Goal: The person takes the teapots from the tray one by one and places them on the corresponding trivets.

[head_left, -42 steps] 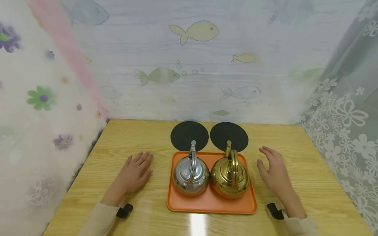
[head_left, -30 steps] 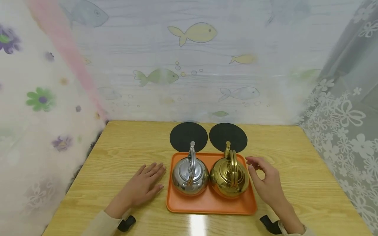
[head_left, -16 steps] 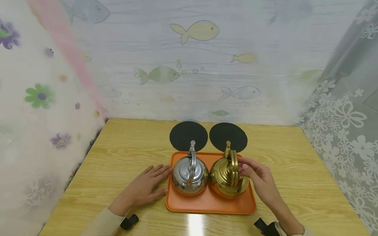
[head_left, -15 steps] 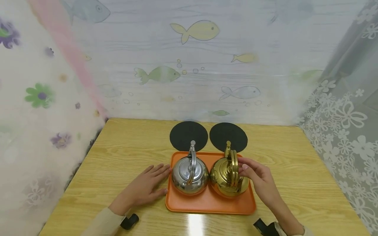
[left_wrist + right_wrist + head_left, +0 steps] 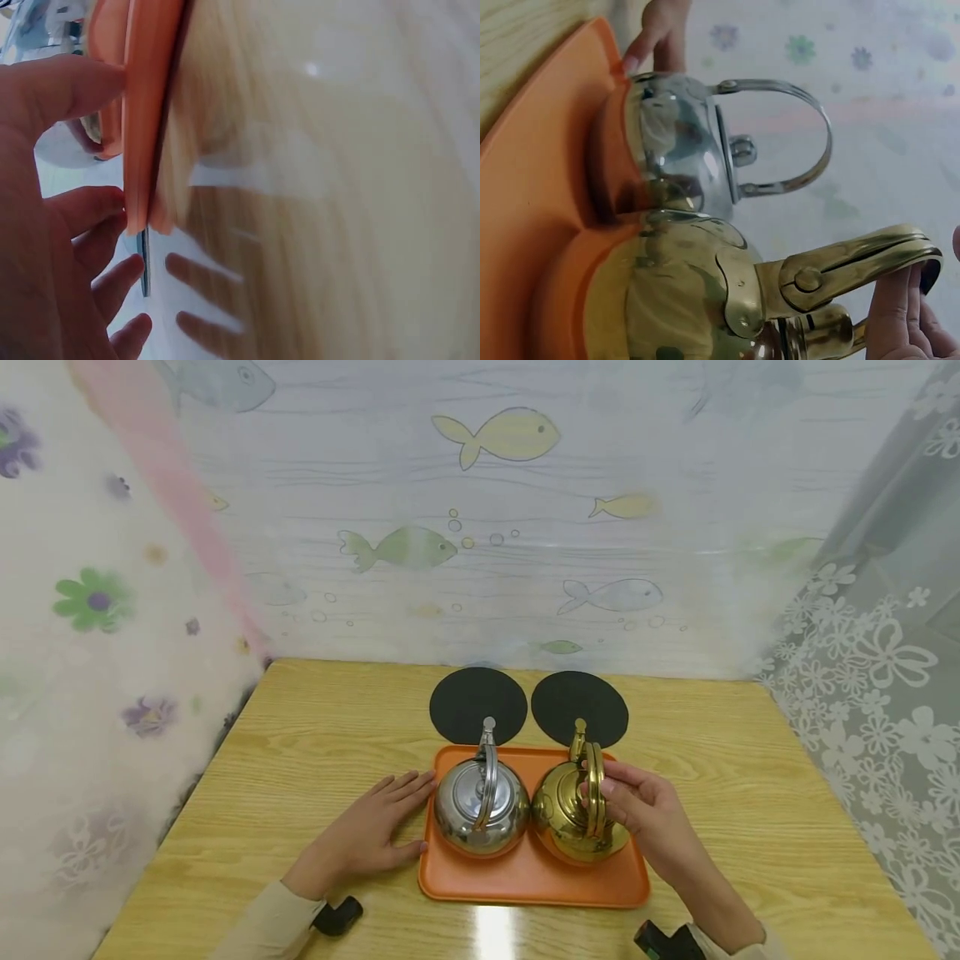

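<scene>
A silver kettle (image 5: pixel 482 806) and a gold kettle (image 5: pixel 566 814) stand upright, side by side, on an orange tray (image 5: pixel 532 885). My right hand (image 5: pixel 648 810) has its fingers through the gold kettle's raised handle (image 5: pixel 862 262), with the thumb on the near side. In the right wrist view those fingers lie under the handle, and the thumb is mostly out of frame. My left hand (image 5: pixel 367 831) is at the tray's left edge, fingers extended. The left wrist view shows its thumb (image 5: pixel 82 86) against the tray's rim (image 5: pixel 142 135).
Two black round mats (image 5: pixel 478 706) lie side by side behind the tray, partly behind the kettles' spouts. Everything stands on a wood-grain table (image 5: pixel 337 710). A fish-patterned curtain (image 5: pixel 495 527) hangs along the back edge, with flowered cloth at both sides.
My right hand has come left from beside the tray, and its fingers have passed through the gold kettle's handle. My left hand has moved right to the tray's edge. The kettles have stayed put.
</scene>
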{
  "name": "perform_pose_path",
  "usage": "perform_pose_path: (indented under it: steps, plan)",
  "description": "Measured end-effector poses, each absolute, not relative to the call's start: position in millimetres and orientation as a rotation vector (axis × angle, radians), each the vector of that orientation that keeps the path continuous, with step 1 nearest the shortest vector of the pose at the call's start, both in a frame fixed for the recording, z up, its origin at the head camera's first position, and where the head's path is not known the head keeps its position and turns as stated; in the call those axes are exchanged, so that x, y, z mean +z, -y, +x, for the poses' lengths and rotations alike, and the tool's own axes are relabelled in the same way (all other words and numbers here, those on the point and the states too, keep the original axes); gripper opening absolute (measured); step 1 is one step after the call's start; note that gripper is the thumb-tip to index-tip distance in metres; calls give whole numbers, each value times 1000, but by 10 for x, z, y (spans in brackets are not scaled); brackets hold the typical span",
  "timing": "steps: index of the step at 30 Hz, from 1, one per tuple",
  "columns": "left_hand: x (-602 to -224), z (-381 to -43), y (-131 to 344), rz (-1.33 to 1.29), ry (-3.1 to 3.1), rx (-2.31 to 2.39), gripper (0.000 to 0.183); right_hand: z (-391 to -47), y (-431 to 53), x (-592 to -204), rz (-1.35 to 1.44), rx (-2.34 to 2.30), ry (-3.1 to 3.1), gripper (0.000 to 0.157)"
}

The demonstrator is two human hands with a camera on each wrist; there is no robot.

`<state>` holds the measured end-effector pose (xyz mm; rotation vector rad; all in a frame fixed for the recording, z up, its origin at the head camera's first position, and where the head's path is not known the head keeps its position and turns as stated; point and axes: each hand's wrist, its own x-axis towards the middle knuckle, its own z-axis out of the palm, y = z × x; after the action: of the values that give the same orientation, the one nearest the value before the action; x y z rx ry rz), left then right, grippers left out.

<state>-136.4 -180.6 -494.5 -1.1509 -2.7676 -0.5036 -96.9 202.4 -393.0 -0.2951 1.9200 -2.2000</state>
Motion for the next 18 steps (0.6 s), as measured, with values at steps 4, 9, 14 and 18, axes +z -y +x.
perform_pose_path:
  steps: [4, 9, 14, 18]
  plan:
    - [-4985, -1367, 1805, -1145, 2758, -574, 77, -986, -2024, -3989, -277, -2226, -1896, 45]
    - [-5020, -1366, 1788, -1130, 2757, -719, 75, -1001, -2018, -4033, -302, -2270, -1864, 41]
    - [-5040, -1360, 1781, -1113, 2756, -779, 76, -1010, -2006, -4019, -293, -2276, -1876, 46]
    - [-5067, -1353, 1783, -1100, 2761, -791, 76, -1013, -2004, -4014, -306, -2285, -1877, 46]
